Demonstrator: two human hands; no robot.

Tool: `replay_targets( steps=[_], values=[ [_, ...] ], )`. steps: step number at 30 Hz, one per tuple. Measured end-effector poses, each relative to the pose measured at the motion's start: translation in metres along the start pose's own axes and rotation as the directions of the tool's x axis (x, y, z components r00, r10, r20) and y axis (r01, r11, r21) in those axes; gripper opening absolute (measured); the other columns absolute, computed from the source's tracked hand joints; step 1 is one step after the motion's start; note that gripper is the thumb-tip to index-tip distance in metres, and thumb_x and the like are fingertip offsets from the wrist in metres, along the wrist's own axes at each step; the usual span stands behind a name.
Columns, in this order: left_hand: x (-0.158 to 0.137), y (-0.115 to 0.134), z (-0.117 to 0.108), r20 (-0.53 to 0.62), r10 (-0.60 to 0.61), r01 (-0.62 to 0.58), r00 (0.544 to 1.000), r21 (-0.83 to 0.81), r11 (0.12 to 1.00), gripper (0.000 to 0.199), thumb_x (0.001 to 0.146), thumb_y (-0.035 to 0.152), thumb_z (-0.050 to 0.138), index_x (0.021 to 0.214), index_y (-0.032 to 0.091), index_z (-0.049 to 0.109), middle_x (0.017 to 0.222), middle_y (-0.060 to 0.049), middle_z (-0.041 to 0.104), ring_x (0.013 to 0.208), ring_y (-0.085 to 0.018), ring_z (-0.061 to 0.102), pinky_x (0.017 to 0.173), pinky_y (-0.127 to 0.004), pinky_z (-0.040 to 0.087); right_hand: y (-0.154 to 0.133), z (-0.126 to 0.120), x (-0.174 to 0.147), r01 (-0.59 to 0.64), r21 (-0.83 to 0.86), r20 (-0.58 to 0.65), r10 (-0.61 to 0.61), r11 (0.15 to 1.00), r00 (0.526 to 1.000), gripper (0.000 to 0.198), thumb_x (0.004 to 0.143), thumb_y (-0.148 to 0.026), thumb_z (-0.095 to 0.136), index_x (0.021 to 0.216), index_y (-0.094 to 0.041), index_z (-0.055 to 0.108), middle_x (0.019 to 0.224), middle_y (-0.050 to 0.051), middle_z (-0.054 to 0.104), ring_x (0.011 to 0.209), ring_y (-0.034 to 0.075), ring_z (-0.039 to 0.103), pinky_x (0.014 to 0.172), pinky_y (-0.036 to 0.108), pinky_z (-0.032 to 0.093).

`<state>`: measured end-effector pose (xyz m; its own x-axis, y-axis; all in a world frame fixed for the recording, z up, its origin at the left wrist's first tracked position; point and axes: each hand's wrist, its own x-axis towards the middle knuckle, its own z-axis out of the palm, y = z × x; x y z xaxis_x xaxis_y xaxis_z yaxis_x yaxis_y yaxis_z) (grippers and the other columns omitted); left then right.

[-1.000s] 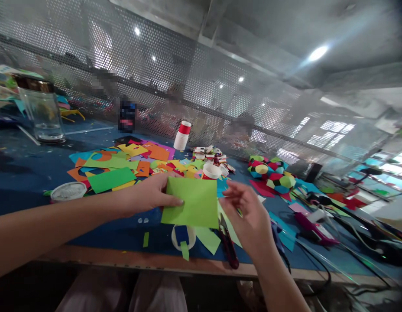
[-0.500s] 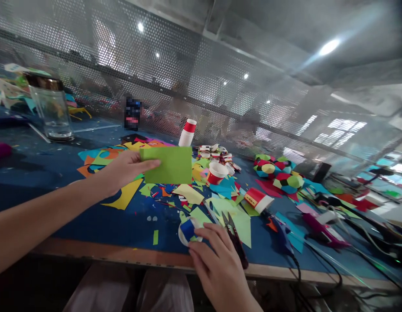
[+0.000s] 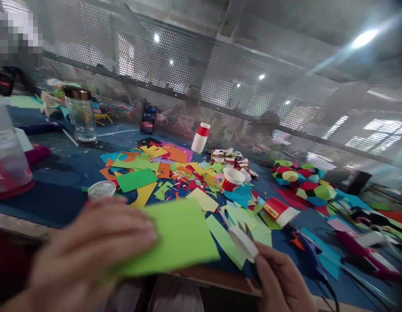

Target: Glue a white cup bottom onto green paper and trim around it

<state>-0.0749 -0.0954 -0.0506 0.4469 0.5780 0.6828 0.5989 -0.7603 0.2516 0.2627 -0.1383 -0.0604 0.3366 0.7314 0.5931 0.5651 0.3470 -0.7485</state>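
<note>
A light green sheet of paper [image 3: 179,234] is held by my left hand [image 3: 100,242], which is blurred, with fingers lying over the sheet's left part. To the right, my right hand [image 3: 279,277] pinches a white round disc [image 3: 243,243] by its edge, tilted so that its rim faces me. Scissors [image 3: 247,229] lie behind the disc, with only the blade tips showing. Pale green paper pieces [image 3: 225,238] lie around them. A red and white paper cup [image 3: 279,211] rests on its side just beyond.
Coloured paper scraps [image 3: 175,173] cover the table's middle. A paper cup [image 3: 232,178] stands there, with stacked cups [image 3: 201,138] behind. At left are a glass jar [image 3: 82,117] and a plastic bottle [image 3: 9,156]. Patterned paper balls [image 3: 314,190] and a blue glue gun [image 3: 309,255] lie right.
My left hand has brought the green sheet down and nearer to me. My right hand has lifted the white disc off the table and moved right. The view has turned left.
</note>
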Motion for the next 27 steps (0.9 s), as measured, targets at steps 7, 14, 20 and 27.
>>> replay_targets(
  steps=[7,14,20,27],
  values=[
    [0.030,0.073,0.099,-0.242,0.236,-0.189,0.941,0.202,0.961,0.012,0.090,0.020,0.062,0.083,0.027,0.070,0.084,0.004,0.077,0.087,-0.015,0.071,0.086,-0.031,0.055,0.014,-0.028,0.019,-0.170,0.328,-0.099,0.213,0.929,0.972,0.017,0.091,-0.039,0.059,0.100,-0.029,0.071,0.101,0.008,0.076,0.095,0.032,0.071,0.072,0.042,0.059],
    [0.033,0.070,0.098,-0.085,0.249,-0.229,0.965,0.197,0.953,0.046,0.097,0.058,0.046,0.112,0.021,0.068,0.106,0.000,0.078,0.097,-0.019,0.068,0.085,-0.035,0.052,-0.029,0.020,0.013,-0.200,0.480,-0.125,0.293,0.854,0.948,0.018,0.080,-0.038,0.076,0.087,-0.023,0.068,0.076,0.003,0.073,0.068,0.021,0.068,0.057,0.028,0.053],
    [0.021,0.068,0.094,-0.091,0.285,-0.254,0.954,0.257,0.932,0.045,0.099,0.056,0.042,0.103,0.022,0.071,0.110,-0.001,0.076,0.108,-0.020,0.063,0.094,-0.036,0.046,-0.021,0.045,-0.006,-0.372,0.367,0.101,0.361,0.853,0.927,0.029,0.083,-0.045,0.072,0.090,-0.018,0.068,0.078,0.006,0.071,0.064,0.019,0.064,0.056,0.027,0.052],
    [0.011,0.066,0.088,-0.014,0.224,-0.210,0.974,0.294,0.933,0.044,0.098,0.055,0.049,0.115,0.019,0.069,0.108,0.001,0.074,0.106,-0.019,0.062,0.108,-0.037,0.034,-0.021,0.052,-0.005,-0.388,0.189,0.137,0.367,0.902,0.920,0.041,0.088,-0.048,0.067,0.117,-0.019,0.061,0.098,0.007,0.072,0.086,0.020,0.069,0.072,0.029,0.057]
  ],
)
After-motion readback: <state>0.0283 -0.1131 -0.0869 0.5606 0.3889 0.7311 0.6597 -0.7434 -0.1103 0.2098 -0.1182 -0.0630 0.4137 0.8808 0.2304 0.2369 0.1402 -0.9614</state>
